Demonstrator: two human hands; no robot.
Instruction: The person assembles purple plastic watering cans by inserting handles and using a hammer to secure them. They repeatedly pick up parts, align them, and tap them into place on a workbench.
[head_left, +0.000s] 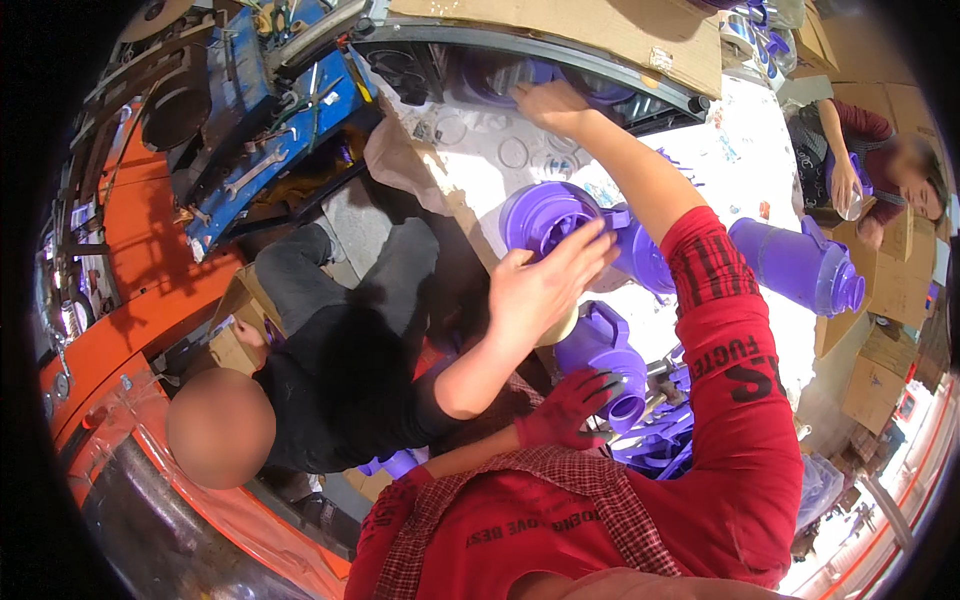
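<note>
At least three big purple jugs are on the white bench. One jug is near the person's left hand, which wears a red glove with dark fingertips. This jug is smooth and shiny, with a loop handle on its side and a round open spout facing the person. The left hand's fingers are bent at the jug's side, but I cannot tell if they grip it.

A second jug shows its wide round mouth, with rings inside. One bare hand of a co-worker is in front of it. A third jug lies on its side at the right, with its narrow end pointing away from the others.

The person's bare right hand reaches to at least two round purple parts below one brown cardboard sheet. Its fingertips are hard to see, so I cannot tell if it holds one. At least two clear rings lie near that hand.
</note>
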